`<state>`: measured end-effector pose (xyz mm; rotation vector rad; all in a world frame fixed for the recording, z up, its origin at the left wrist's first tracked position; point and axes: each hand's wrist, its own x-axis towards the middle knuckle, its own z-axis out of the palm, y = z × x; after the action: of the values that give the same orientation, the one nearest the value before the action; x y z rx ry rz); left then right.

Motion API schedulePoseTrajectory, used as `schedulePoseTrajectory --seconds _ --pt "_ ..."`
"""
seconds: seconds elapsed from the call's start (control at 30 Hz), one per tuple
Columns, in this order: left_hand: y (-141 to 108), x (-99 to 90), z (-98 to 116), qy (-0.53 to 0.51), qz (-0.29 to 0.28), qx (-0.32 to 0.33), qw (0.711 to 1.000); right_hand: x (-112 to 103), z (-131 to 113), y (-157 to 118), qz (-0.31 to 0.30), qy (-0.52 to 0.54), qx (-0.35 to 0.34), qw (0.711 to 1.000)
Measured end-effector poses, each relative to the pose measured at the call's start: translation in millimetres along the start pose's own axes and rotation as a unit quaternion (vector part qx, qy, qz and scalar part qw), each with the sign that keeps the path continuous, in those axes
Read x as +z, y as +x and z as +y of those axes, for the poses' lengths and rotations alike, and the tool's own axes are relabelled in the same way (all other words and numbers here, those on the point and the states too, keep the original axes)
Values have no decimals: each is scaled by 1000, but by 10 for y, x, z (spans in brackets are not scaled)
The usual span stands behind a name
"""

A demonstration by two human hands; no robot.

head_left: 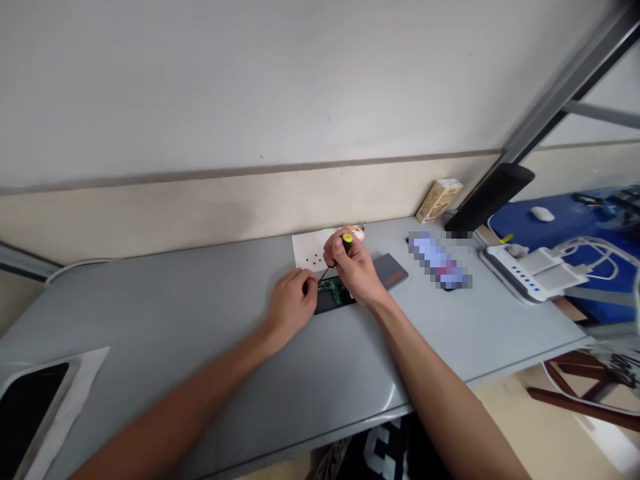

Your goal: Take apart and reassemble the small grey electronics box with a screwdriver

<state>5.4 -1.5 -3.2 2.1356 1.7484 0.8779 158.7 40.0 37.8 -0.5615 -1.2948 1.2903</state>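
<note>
Centrally, toward the far edge of the table [200, 293], lies an open black case [326, 304] with a green circuit board [336, 287] exposed inside. The right hand [354, 265] is closed around a screwdriver [347, 240] with a yellow-capped handle; its thin shaft slants down to the left, toward the board. The left hand [294, 299] has its fingers bent at the left end of the case; whether they pinch anything cannot be told. Behind the hands, near the far edge, a white sheet [301, 245] bears several small dark screws [315, 259]. A grey panel [391, 268] with an orange patch lies just right of the right hand. Farther right are a phone [440, 262], its display pixelated, and, near the table's right edge, a white power strip [523, 275]. A carton [439, 201] stands by the far edge, beside a black cylinder [493, 198].
</note>
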Motion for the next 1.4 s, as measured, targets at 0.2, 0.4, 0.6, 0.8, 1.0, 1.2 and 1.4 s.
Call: schedulePoseTrajectory --seconds 0.2,0.4,0.6,0.8,1.0,1.2,1.4 --pt "0 8 1 0 -2 -3 1000 46 -48 -33 7 -37 12 999" --pt "-12 17 2 -4 4 6 1000 54 -86 -17 30 46 36 998" --pt "-3 27 -12 -11 9 10 1000 -21 -45 -16 36 64 27 997" --pt "2 37 -21 -12 11 10 1000 -40 0 29 73 53 10 996" --pt "5 38 -36 -20 9 13 1000 -67 -24 50 82 102 49 990" --pt "5 33 -35 -19 9 9 1000 -103 49 48 120 68 28 990" --pt "-6 41 -33 -11 12 10 1000 -119 1 73 83 113 57 988"
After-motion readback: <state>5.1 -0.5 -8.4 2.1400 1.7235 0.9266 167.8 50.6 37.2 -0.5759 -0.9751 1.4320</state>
